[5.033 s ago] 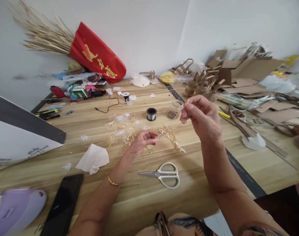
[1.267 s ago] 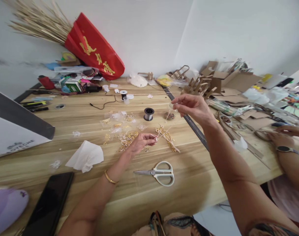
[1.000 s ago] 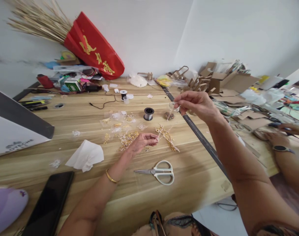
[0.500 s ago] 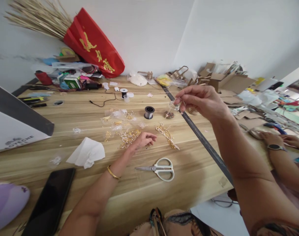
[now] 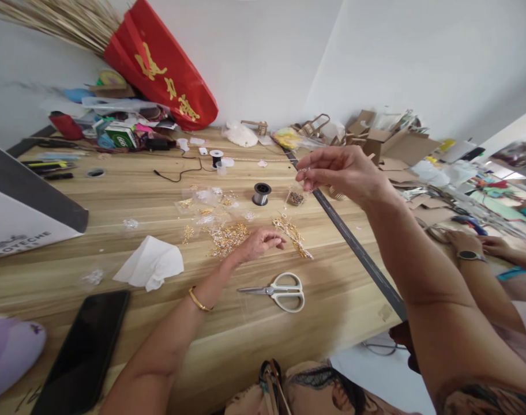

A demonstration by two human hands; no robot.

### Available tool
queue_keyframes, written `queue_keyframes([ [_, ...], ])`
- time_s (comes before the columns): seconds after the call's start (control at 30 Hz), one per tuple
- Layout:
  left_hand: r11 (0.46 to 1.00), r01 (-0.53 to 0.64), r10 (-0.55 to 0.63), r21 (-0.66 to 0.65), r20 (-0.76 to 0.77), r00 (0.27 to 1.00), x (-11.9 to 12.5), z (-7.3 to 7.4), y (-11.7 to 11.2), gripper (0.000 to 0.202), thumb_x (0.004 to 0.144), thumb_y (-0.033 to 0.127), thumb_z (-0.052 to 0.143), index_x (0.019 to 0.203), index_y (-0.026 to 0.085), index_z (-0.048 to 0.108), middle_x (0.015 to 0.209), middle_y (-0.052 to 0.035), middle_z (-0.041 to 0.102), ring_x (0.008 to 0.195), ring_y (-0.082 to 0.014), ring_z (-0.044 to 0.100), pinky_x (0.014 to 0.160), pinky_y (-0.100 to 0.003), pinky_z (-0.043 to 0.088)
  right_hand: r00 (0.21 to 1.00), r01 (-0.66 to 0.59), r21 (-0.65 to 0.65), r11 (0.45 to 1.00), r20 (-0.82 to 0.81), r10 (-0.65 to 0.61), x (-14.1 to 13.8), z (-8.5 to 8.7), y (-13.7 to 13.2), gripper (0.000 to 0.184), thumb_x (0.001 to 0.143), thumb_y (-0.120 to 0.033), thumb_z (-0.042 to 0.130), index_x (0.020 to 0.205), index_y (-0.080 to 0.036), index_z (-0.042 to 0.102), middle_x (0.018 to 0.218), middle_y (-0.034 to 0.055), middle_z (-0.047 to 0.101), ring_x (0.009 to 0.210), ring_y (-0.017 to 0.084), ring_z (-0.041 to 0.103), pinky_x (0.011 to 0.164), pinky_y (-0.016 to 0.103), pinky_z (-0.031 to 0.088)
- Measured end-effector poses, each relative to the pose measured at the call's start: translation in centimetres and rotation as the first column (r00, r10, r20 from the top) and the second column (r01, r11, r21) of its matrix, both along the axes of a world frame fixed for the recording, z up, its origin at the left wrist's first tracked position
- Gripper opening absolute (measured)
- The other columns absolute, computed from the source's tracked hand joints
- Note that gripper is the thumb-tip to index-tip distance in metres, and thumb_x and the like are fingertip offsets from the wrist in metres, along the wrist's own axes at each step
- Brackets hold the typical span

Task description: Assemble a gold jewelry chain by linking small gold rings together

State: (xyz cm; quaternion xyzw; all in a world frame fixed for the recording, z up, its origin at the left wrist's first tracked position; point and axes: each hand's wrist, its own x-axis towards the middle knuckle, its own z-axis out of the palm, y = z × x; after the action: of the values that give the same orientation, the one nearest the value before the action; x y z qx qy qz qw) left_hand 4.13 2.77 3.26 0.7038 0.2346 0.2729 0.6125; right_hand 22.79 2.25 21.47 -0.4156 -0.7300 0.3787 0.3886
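Observation:
My left hand [image 5: 259,242] rests low on the wooden table [image 5: 228,323], fingers curled in a pinch on something too small to name, right beside a string of gold charms [image 5: 292,233]. My right hand [image 5: 343,170] is raised above the table with thumb and fingers pinched on a small clear piece, perhaps with thin thread. Below it sit a little dish of brown beads [image 5: 295,197] and a spool of wire [image 5: 261,193]. A heap of gold findings [image 5: 226,236] lies left of my left hand.
White-handled scissors [image 5: 279,290] lie near the front edge. A tissue [image 5: 150,269], a black phone [image 5: 83,351] and a white box [image 5: 21,216] are at left. Cardboard scraps [image 5: 397,150] crowd the right. Another person's hand with a watch [image 5: 468,249] works at right.
The view has drifted down and left. My right hand stayed raised and pinched, shifting slightly left. My left hand stayed by the gold charms, fingers curling a little.

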Motion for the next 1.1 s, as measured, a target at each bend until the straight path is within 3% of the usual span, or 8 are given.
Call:
queue_keyframes([
  [0.13, 0.999, 0.003, -0.005, -0.039, -0.05, 0.999, -0.4, -1.1, 0.7, 0.029, 0.079, 0.038, 0.06, 0.094, 0.016, 0.071, 0.091, -0.008, 0.072, 0.084, -0.0194, 0.063, 0.075, -0.027, 0.044, 0.995, -0.014, 0.016, 1.0, 0.104, 0.012, 0.3, -0.1, 1.0, 0.021, 0.073, -0.024, 0.072, 0.091, -0.014, 0.068, 0.077, 0.0055, 0.071, 0.063, 0.014, 0.067, 0.058, 0.027, 0.058],
  [0.27, 0.971, -0.211, 0.216, -0.113, 0.034, 0.976, -0.8, -2.1, 1.8, 0.034, 0.073, 0.041, 0.066, 0.096, 0.017, 0.07, 0.092, -0.0071, 0.071, 0.082, -0.0179, 0.062, 0.072, -0.026, 0.044, 0.982, 0.008, -0.013, 1.0, 0.19, -0.006, 0.7, 0.1, 1.9, 0.017, 0.07, -0.021, 0.074, 0.085, -0.015, 0.068, 0.073, 0.0058, 0.071, 0.062, 0.016, 0.067, 0.056, 0.028, 0.057],
  [0.33, 0.921, -0.328, 0.345, -0.213, 0.048, 0.937, -1.1, -2.4, 2.3, 0.033, 0.073, 0.043, 0.066, 0.086, 0.013, 0.07, 0.082, -0.0082, 0.07, 0.074, -0.0165, 0.061, 0.067, -0.026, 0.044, 0.983, 0.058, -0.02, 0.998, 0.174, -0.054, 1.0, 0.3, 2.5, 0.018, 0.066, -0.018, 0.077, 0.082, -0.015, 0.068, 0.069, 0.0056, 0.07, 0.06, 0.016, 0.066, 0.054, 0.029, 0.056],
  [0.43, 0.865, -0.408, 0.446, -0.293, 0.077, 0.892, -1.8, -2.6, 3.0, 0.03, 0.073, 0.039, 0.065, 0.085, 0.011, 0.068, 0.078, -0.0083, 0.068, 0.071, -0.0155, 0.062, 0.066, -0.026, 0.045, 0.982, 0.135, -0.016, 0.991, 0.138, -0.131, 1.7, 0.3, 4.0, 0.023, 0.063, -0.016, 0.079, 0.083, -0.017, 0.068, 0.064, 0.0045, 0.069, 0.059, 0.017, 0.066, 0.052, 0.029, 0.055],
  [0.6, 0.853, -0.425, 0.467, -0.304, 0.08, 0.881, -2.5, -2.4, 3.1, 0.024, 0.071, 0.03, 0.065, 0.086, 0.011, 0.066, 0.074, -0.0055, 0.068, 0.068, -0.0137, 0.062, 0.068, -0.027, 0.046, 0.983, 0.118, -0.053, 0.992, 0.146, -0.109, 2.8, -0.6, 7.0, 0.018, 0.067, -0.019, 0.077, 0.082, -0.016, 0.066, 0.068, 0.0051, 0.07, 0.061, 0.017, 0.066, 0.056, 0.03, 0.056],
  [0.73, 0.857, -0.421, 0.458, -0.299, 0.064, 0.887, -2.5, -2.4, 3.1, 0.022, 0.07, 0.028, 0.064, 0.084, 0.011, 0.066, 0.072, -0.0049, 0.067, 0.067, -0.0132, 0.062, 0.067, -0.027, 0.046, 0.975, 0.214, -0.024, 0.977, 0.074, -0.212, 2.8, -2.3, 8.1, 0.013, 0.071, -0.022, 0.073, 0.08, -0.016, 0.065, 0.068, 0.0038, 0.069, 0.063, 0.015, 0.067, 0.062, 0.03, 0.057],
  [0.9, 0.843, -0.45, 0.48, -0.296, 0.037, 0.876, -2.7, -2.3, 3.2, 0.021, 0.071, 0.027, 0.063, 0.085, 0.011, 0.066, 0.073, -0.0046, 0.068, 0.066, -0.0125, 0.062, 0.066, -0.026, 0.046, 0.944, 0.326, -0.029, 0.945, -0.035, -0.327, 3.1, -5.2, 6.1, 0.023, 0.073, -0.031, 0.07, 0.088, -0.015, 0.065, 0.077, 0.0039, 0.069, 0.076, 0.016, 0.069, 0.072, 0.029, 0.056],
  [1.1, 0.841, -0.465, 0.496, -0.277, 0.054, 0.866, -2.9, -2.7, 3.8, 0.023, 0.071, 0.029, 0.063, 0.087, 0.011, 0.066, 0.074, -0.0046, 0.068, 0.066, -0.0119, 0.062, 0.065, -0.025, 0.046, 0.928, 0.373, -0.061, 0.926, 0.015, -0.372, 5.2, -11.3, -1.2, 0.037, 0.078, -0.041, 0.063, 0.106, -0.016, 0.062, 0.1, 0.0079, 0.069, 0.098, 0.021, 0.064, 0.085, 0.038, 0.052],
])
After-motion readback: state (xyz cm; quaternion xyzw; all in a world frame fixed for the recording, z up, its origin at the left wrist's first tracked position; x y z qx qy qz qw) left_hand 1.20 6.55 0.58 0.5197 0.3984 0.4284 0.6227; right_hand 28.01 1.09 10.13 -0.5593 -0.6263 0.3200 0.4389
